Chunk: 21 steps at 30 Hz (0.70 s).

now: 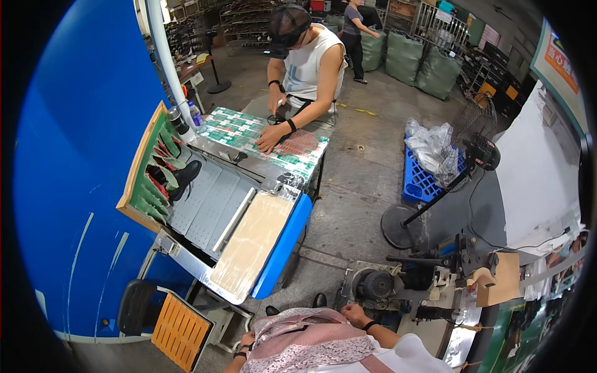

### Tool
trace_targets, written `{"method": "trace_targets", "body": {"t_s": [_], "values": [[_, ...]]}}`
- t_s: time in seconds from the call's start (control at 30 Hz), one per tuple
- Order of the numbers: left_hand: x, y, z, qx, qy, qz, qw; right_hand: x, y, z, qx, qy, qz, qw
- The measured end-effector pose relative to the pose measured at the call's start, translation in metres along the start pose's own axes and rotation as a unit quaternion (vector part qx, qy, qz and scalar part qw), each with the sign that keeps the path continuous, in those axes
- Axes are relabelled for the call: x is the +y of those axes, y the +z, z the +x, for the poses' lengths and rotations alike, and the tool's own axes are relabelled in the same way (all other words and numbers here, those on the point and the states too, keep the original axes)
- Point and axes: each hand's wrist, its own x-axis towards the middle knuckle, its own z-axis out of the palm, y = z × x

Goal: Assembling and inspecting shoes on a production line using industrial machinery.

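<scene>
My right hand [354, 315] is beside my pink patterned apron [311, 342], close to a bench machine with a dark motor [375, 284]. Its fingers are curled in, and nothing shows in them. Low at my other side, my left hand [247, 340] hangs near the metal frame of a chair [182, 323]. Its fingers are mostly hidden, so their pose is unclear. Ahead stands a conveyor [217, 189], where a black shoe [185, 177] lies by the green flaps [165, 177] of an opening. A tan board [255, 242] covers its near end.
Across the conveyor, a co-worker [314, 68] bends over a table covered in green-and-white sheets [233, 124], handling a dark item. A standing fan [479, 152] and a blue crate [420, 171] with plastic bags are at the right. Large green sacks [404, 59] stand farther back.
</scene>
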Motion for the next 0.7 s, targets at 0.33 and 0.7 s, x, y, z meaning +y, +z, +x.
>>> {"method": "trace_targets", "body": {"t_s": [0.33,0.7], "values": [[-0.010,0.013,0.001,0.053,0.068,-0.003,0.996,0.004,0.000,0.002,-0.007,-0.021,-0.028,0.999],[0.021,-0.005,-0.022,0.003,0.009,-0.031,0.999,-0.005,-0.001,0.004,0.013,-0.036,-0.028,0.999]]}}
